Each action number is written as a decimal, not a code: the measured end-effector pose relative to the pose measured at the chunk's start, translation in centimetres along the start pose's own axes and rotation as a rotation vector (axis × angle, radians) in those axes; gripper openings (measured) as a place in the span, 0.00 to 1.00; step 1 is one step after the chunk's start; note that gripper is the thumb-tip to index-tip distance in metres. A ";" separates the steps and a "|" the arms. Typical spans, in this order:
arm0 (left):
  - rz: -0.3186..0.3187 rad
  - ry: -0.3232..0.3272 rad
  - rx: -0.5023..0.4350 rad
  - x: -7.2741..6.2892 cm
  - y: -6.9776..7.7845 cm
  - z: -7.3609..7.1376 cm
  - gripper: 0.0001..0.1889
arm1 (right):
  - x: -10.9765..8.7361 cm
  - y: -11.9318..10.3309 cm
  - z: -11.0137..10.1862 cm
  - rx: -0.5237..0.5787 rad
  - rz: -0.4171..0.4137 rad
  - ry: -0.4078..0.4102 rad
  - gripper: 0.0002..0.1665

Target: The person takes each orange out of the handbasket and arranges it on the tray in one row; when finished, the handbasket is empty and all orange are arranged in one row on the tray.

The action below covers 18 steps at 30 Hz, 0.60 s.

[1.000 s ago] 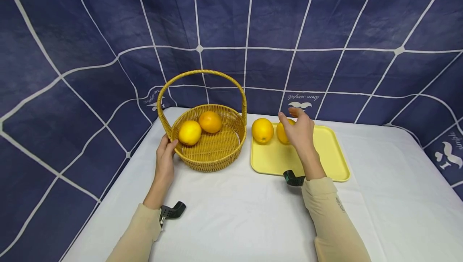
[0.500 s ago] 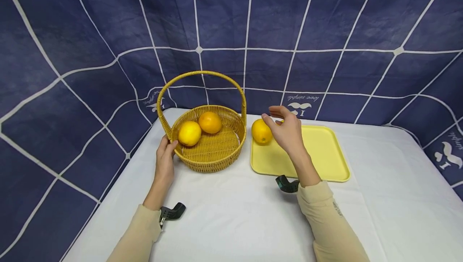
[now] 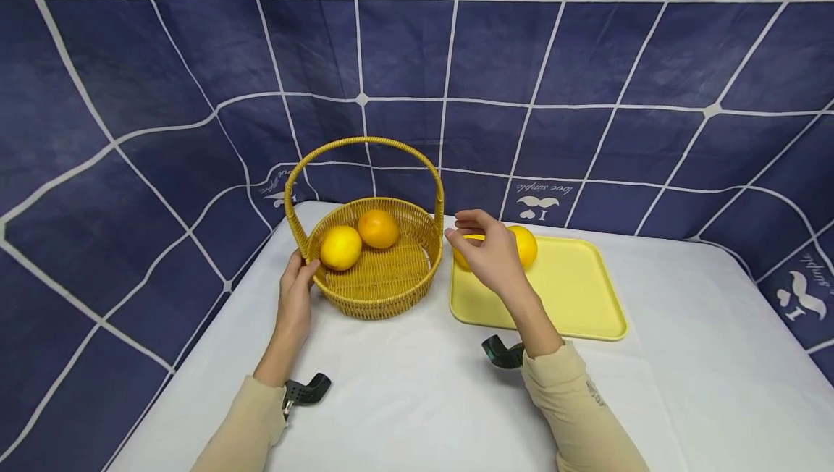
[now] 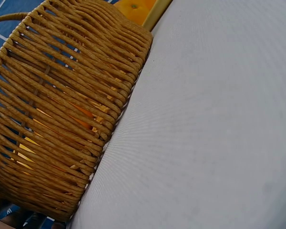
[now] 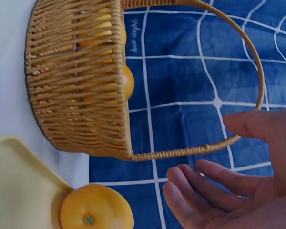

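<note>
The basket (image 3: 378, 307) is gripped at its left rim by the left hand (image 3: 296, 298): the thumb is laid over the rim beside the foot of the handle (image 3: 366, 140), while the other fingers are largely hidden by the basket's wall. Inside the basket, toward its left and back, a yellow orange (image 3: 341, 247) and a darker orange (image 3: 378, 229) are held.

To the right of the basket, the tray (image 3: 573, 284) is set on the surface (image 3: 391, 399). At the tray's basket side a near orange (image 5: 96, 207) is carried; farther from the basket, a far orange (image 3: 525, 247). Whether these two touch cannot be told. The right hand (image 3: 491, 255) is poised by the near orange, nothing pinched, its thumb parted from its slightly spread fingers.

If the near orange were brushed off-centre, it could be rolled over the tray's rim toward the basket. The far orange might be knocked by the palm, being so close behind. Were the rim pulled unevenly, the basket could be tipped and its loose fruit sent rolling; the handle's right foot could be struck by a low crossing.
</note>
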<state>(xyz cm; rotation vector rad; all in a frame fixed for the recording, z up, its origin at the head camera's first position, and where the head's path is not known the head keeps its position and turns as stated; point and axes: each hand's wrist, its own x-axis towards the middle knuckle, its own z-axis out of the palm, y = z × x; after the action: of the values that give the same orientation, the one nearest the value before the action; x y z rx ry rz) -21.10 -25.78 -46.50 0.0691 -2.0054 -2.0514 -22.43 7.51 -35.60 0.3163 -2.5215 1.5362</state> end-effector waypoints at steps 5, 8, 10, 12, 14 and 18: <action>0.016 -0.006 -0.018 0.0 0.1 0.0 0.29 | 0.0 -0.1 1.0 -0.011 -0.011 -0.022 0.26; 0.028 -0.008 -0.042 0.0 0.2 0.0 0.29 | 0.0 -0.1 1.5 -0.026 -0.023 -0.035 0.26; 0.028 -0.007 -0.048 0.0 0.2 0.1 0.29 | -0.1 -0.1 1.8 -0.034 -0.034 -0.041 0.26; 0.025 -0.009 -0.046 0.0 0.2 0.1 0.30 | -0.2 -0.1 2.1 -0.040 -0.042 -0.049 0.25; 0.021 -0.015 -0.040 -0.1 0.2 0.1 0.30 | -0.4 -0.1 2.4 -0.044 -0.051 -0.055 0.24; 0.014 -0.021 -0.037 -0.1 0.1 0.1 0.31 | -0.6 -0.1 3.2 -0.055 -0.059 -0.060 0.23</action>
<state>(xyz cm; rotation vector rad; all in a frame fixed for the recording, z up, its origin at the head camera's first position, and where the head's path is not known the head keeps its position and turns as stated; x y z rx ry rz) -20.99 -25.63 -46.45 0.0267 -1.9742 -2.0883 -21.95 4.71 -37.10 0.4306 -2.5703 1.4538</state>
